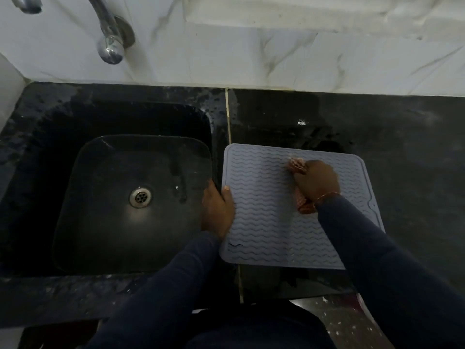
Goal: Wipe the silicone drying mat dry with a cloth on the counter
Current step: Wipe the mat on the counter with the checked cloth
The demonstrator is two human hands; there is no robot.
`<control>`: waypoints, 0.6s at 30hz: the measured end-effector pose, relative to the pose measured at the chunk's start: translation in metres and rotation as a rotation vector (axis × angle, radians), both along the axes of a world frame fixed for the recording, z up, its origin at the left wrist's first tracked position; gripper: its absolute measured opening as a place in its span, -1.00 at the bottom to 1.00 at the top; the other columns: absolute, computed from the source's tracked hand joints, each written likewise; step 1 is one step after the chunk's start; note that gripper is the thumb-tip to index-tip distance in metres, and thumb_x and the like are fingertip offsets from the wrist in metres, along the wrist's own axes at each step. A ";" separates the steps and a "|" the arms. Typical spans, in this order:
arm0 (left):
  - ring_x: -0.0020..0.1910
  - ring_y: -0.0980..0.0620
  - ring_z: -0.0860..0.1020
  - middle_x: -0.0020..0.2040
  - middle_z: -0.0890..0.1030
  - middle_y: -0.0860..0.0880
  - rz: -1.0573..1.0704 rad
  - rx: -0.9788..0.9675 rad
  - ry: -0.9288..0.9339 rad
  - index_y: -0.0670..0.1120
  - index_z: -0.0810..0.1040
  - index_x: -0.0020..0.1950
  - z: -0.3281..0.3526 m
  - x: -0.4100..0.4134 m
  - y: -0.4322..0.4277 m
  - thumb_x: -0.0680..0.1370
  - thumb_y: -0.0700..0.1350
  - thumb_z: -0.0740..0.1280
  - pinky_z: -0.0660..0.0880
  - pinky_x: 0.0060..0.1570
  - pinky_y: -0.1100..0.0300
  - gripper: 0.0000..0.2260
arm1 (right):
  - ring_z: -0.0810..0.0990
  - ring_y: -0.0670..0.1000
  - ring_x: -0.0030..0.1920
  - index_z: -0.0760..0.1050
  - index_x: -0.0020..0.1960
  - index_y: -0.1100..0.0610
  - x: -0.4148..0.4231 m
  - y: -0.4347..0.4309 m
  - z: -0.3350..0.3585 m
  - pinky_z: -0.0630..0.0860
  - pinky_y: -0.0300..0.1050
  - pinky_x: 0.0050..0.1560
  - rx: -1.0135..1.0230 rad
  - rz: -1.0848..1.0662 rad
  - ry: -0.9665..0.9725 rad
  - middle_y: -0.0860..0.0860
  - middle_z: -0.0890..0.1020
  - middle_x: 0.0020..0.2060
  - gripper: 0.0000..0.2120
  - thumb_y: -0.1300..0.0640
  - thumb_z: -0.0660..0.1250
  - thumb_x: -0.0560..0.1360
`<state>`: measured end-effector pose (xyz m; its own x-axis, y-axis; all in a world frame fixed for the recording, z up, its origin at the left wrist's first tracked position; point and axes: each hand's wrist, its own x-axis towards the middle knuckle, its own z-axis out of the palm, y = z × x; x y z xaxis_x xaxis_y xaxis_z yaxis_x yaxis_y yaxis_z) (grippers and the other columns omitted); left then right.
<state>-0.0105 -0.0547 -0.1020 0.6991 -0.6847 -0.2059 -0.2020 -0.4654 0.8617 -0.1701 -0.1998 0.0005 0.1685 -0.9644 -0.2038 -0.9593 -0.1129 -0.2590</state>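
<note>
A grey silicone drying mat (pixel 266 217) with wavy ridges lies flat on the black counter (pixel 402 152), just right of the sink. My left hand (pixel 217 210) grips the mat's left edge, thumb on top. My right hand (pixel 317 181) is closed on a bunched pinkish-orange cloth (pixel 297 165) and presses it onto the mat's upper middle. Part of the cloth also shows below my wrist. Dark sleeves cover both forearms.
A black square sink (pixel 125 197) with a metal drain (pixel 140 196) sits to the left of the mat. A chrome tap (pixel 110 34) hangs from the white marble wall above it. The counter behind the mat looks wet. Floor shows below the counter's front edge.
</note>
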 end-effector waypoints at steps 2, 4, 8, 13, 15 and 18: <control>0.38 -0.15 0.37 0.42 0.37 -0.19 0.023 0.040 -0.018 -0.16 0.20 0.50 0.000 -0.002 -0.001 0.63 0.14 0.05 0.29 0.39 -0.11 -0.47 | 0.62 0.21 -0.05 0.61 -0.01 0.20 0.013 0.019 -0.007 0.47 -0.03 -0.12 -0.029 0.039 0.036 0.18 0.65 -0.13 -0.72 0.02 0.24 0.58; 0.34 -0.16 0.41 0.38 0.41 -0.19 0.007 0.042 -0.021 -0.16 0.25 0.46 -0.002 -0.001 -0.001 0.59 0.19 0.04 0.34 0.34 -0.13 -0.43 | 0.62 0.14 -0.08 0.61 -0.02 0.16 0.053 0.051 -0.012 0.52 -0.01 -0.04 -0.006 0.205 -0.096 0.12 0.65 -0.14 -0.67 0.00 0.15 0.63; 0.29 -0.13 0.46 0.31 0.48 -0.17 0.009 -0.014 0.006 -0.12 0.33 0.41 -0.007 0.002 -0.001 0.56 0.23 0.07 0.39 0.29 -0.12 -0.43 | 0.61 0.12 -0.03 0.62 0.00 0.17 0.105 0.069 -0.009 0.43 -0.12 -0.10 0.102 0.425 -0.188 0.11 0.64 -0.10 -0.76 0.03 0.28 0.55; 0.34 -0.14 0.40 0.38 0.41 -0.19 0.005 0.011 -0.023 -0.17 0.25 0.47 0.001 0.000 0.000 0.59 0.18 0.04 0.33 0.35 -0.12 -0.43 | 0.61 0.07 -0.19 0.60 -0.14 0.14 0.035 0.019 -0.002 0.56 -0.01 -0.09 0.095 0.166 -0.129 0.07 0.63 -0.26 -0.52 -0.27 0.21 0.54; 0.37 -0.13 0.37 0.41 0.38 -0.18 0.006 0.016 -0.010 -0.16 0.21 0.50 0.002 -0.002 0.000 0.59 0.18 0.03 0.30 0.37 -0.13 -0.41 | 0.61 0.11 -0.16 0.58 -0.12 0.17 0.011 0.021 -0.002 0.56 0.00 -0.10 0.062 0.047 -0.029 0.09 0.62 -0.24 -0.58 -0.20 0.24 0.54; 0.36 -0.14 0.39 0.39 0.40 -0.19 0.008 0.022 -0.015 -0.15 0.24 0.48 -0.002 -0.001 -0.001 0.55 0.22 0.02 0.32 0.35 -0.13 -0.38 | 0.59 0.07 -0.15 0.55 -0.11 0.16 0.045 0.061 -0.006 0.56 0.04 -0.03 0.050 0.170 -0.093 0.06 0.60 -0.23 -0.66 -0.03 0.14 0.63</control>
